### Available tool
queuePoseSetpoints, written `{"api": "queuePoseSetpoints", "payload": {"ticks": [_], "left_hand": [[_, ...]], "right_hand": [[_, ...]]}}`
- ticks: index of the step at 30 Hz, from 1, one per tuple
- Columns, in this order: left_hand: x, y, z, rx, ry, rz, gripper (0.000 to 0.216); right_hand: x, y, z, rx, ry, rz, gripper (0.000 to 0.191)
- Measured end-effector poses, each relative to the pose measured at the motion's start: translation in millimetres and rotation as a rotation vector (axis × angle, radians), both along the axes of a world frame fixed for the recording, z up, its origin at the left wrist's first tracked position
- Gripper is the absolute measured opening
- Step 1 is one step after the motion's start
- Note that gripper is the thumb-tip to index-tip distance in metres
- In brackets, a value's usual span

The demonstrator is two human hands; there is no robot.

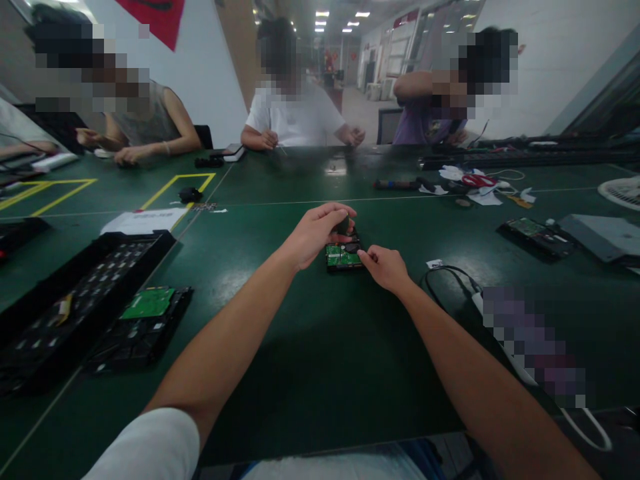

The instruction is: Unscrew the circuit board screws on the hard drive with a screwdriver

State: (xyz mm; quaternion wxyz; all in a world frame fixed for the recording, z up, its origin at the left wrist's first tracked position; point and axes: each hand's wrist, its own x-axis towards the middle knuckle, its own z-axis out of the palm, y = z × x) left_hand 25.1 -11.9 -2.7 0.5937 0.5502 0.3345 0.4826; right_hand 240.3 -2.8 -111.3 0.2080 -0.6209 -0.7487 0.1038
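"Black rectangular drive with a green circuit board (343, 256): where?"

"On the dark-green table (320, 373), between the hands."

"And left to right?"

"Long black tray (107, 310); left hand (317, 230), fingers closed around a small dark object (342, 225); right hand (385, 264), fingers bent, thumb at the drive's right edge. Whether it grips, I cannot tell."

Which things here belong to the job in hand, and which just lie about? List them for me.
Seemingly in the job:
- green-boarded unit, right hand at its edge
- small dark object, in the left hand

Seemingly just lying about:
- white paper
- white slatted object
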Motion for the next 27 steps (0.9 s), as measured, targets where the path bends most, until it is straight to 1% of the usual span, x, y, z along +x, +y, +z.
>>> {"api": "queuePoseSetpoints", "payload": {"ticks": [6, 11, 14, 19, 23, 27], "left_hand": [[0.2, -2.2, 0.6, 0.04, 0.068, 0.016, 0.021], [-0.7, -1.3, -0.3, 0.082, 0.15, 0.087, 0.023], [-1.1, -2.4, 1.9, 0.086, 0.184, 0.093, 0.021], [0.6, -6.0, 5.2, 0.025, 0.137, 0.048, 0.015], [1.7, -4.9, 3.3, -0.03, 0.09, 0.016, 0.016], [1.8, -3.1, 1.8, -0.002, 0.059, 0.026, 0.019]], "right_hand": [[-0.8, -0.7, 1.0, -0.007, 0.003, 0.002, 0.043], [-1.3, -0.6, 2.8, -0.029, 0.005, 0.003, 0.042], [-1.2, -0.3, 2.9, -0.028, 0.002, -0.007, 0.042], [-1.1, -0.6, 2.6, -0.023, 0.005, -0.005, 0.041], [-0.9, -0.6, 2.7, -0.015, -0.01, -0.001, 0.041], [-0.5, -1.0, 3.6, -0.011, -0.01, 0.009, 0.042]]}}
